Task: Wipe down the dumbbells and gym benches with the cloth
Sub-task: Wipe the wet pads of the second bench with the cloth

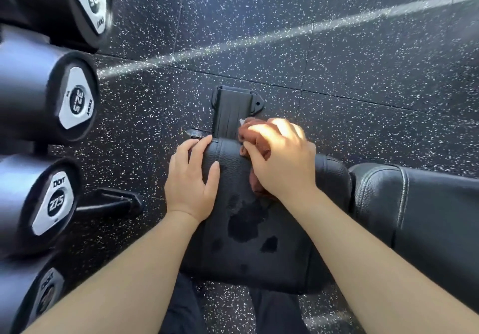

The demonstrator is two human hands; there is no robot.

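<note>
Your right hand (282, 160) grips the bunched brown cloth (252, 130), fingers curled round it, at the far edge of the bench pad (259, 253). Your left hand (191, 180) rests flat on the pad's left edge, fingers extended. Dumbbells (64, 100) stand near on the left. Open floor (337, 56) lies beyond the far edge.

place: gym | dumbbells (75, 100) racked | padded bench (259, 230) | speckled rubber floor (311, 61)
</note>
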